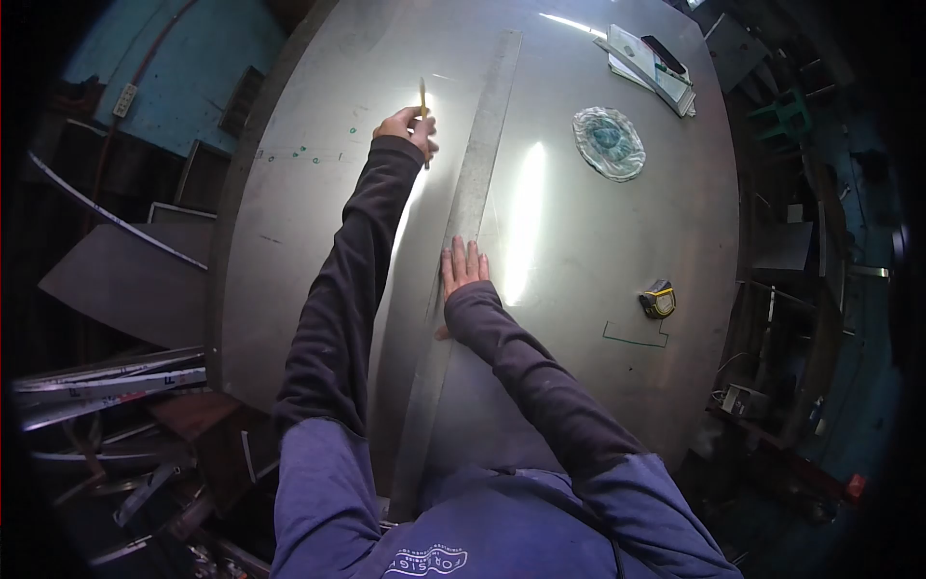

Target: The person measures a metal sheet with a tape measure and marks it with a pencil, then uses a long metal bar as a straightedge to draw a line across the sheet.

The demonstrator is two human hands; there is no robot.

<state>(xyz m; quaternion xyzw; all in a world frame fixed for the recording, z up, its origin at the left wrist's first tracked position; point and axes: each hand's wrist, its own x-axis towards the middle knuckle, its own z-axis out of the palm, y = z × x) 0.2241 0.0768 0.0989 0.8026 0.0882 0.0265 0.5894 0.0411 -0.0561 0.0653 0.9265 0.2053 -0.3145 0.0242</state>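
My left hand (407, 127) is closed around a thin yellow pencil-like tool (422, 99), held just over the sheet left of a long metal straightedge (484, 135). One end of the tool points away from me; the other shows below the fingers. My right hand (466, 273) lies flat on the straightedge, fingers stretched forward along it and thumb out to the left. Beneath is a large shiny metal sheet (579, 251) that covers the table, with small green marks at the left and a green outline at the right.
Right of the straightedge sit a round, clear, crinkled dish-like object (610, 143) and a black-and-yellow tape measure (658, 300). Papers (632, 53) with a dark phone-like object (664, 55) lie at the far right. Metal offcuts (116, 381) crowd the floor at left.
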